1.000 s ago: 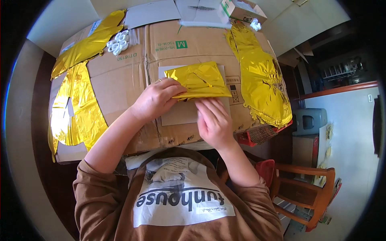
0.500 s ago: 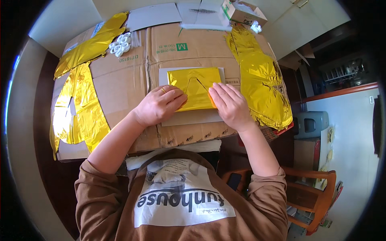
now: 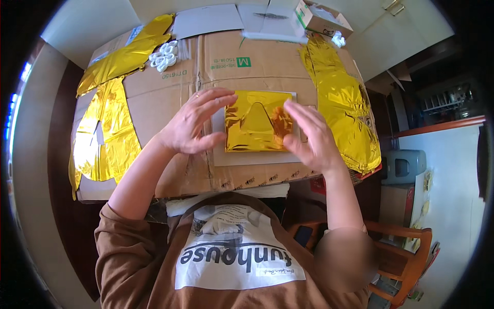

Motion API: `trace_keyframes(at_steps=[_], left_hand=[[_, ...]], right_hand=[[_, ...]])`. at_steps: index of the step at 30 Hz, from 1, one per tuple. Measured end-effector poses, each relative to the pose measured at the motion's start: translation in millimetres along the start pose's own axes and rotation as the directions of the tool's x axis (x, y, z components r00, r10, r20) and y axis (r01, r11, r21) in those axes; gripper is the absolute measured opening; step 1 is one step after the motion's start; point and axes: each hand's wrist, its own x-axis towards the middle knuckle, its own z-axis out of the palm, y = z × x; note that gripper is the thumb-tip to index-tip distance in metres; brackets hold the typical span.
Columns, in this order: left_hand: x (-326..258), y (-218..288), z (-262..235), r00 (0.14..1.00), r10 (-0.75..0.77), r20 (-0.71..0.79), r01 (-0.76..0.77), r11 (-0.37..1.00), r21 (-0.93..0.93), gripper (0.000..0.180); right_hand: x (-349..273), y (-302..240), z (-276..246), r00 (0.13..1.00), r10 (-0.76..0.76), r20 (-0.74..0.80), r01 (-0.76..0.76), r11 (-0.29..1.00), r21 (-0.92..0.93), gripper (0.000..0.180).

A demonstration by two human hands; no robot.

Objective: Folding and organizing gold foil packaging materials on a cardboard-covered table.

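Observation:
A shiny gold foil piece [image 3: 259,139], folded into a flat, nearly square packet with a curved crease or edge across its middle, lies on a light grey card [image 3: 244,158]. My left hand [image 3: 197,123] hovers at the packet's left side, fingers stretched out and thumb apart, with nothing in it. Over the right edge, my right hand [image 3: 315,135] is likewise open, thumb spread from the fingers and holding nothing. Both palms face inward, and the foil mirrors the right fingers. Whether any fingertip touches the foil, I cannot tell.
Cardboard [image 3: 154,113] covers the table. Flat gold foil shapes lie left [image 3: 116,134], far left [image 3: 123,56] and right [image 3: 342,103]. White ribbon coils [image 3: 164,56], pale sheets [image 3: 208,21] and an open box [image 3: 323,19] sit at the back. A wooden chair [image 3: 419,257] stands right.
Both hands have lifted off the folded foil and opened, after pressing on its left and right sides. The whole view has shifted slightly; the packet stays on the card.

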Motion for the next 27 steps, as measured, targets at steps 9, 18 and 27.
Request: trace_keyframes(at_steps=[9, 18, 27], left_hand=[[-1.5, -12.2, 30.6, 0.998, -0.048, 0.048, 0.030, 0.947, 0.321, 0.103], [-12.8, 5.7, 42.2, 0.995, -0.090, 0.032, 0.069, 0.907, 0.415, 0.103], [-13.7, 4.1, 44.2, 0.990, -0.117, 0.076, 0.075, 0.904, 0.420, 0.102]], right_hand=[[13.8, 19.7, 40.6, 0.986, 0.090, 0.141, -0.041, 0.948, -0.315, 0.083], [-7.0, 12.6, 58.0, 0.984, 0.134, 0.116, -0.083, 0.927, -0.366, 0.084], [-11.8, 14.0, 28.5, 0.970, 0.240, 0.033, -0.234, 0.963, -0.131, 0.083]])
